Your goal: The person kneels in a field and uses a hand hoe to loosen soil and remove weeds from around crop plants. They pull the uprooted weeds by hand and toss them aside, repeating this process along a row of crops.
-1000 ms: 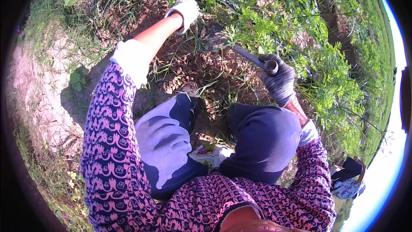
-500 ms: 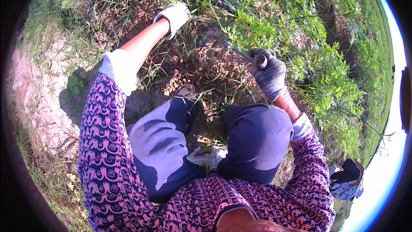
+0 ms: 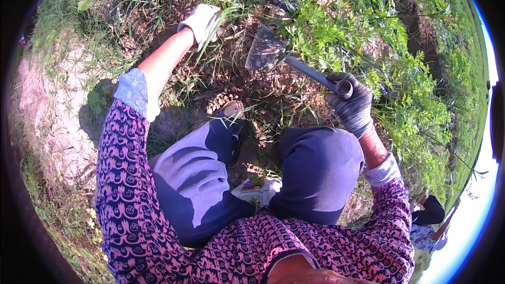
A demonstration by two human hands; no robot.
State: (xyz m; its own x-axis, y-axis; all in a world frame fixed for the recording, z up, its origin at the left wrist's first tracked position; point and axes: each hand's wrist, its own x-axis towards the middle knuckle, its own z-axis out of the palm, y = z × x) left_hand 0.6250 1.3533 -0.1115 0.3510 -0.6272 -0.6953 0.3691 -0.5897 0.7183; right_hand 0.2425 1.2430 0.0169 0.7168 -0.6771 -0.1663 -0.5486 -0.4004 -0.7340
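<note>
My left hand (image 3: 201, 25), in a white glove, is closed on a tuft of long green grass (image 3: 227, 14), whose blades stick out past the fingers. My right hand (image 3: 353, 104), in a dark grey knitted glove, grips a small hand hoe (image 3: 310, 71) by its metal handle. The hollow round end of the handle shows at the thumb side. The hoe's flat, wide blade (image 3: 264, 48) is just above the reddish soil, to the right of my left hand and beside feathery green plants.
Leafy green plants (image 3: 405, 94) spread along the right, with a furrow (image 3: 421, 31) between them. Pale dry ground (image 3: 58, 121) lies at the left. My bent knees (image 3: 321, 173) frame a white printed bag (image 3: 258, 190). Another person (image 3: 426, 223) is at the far right.
The hoe has swung up and right, bringing its blade into clear view. My right hand has moved right and slightly down. My left hand has shifted a little left with grass in it.
</note>
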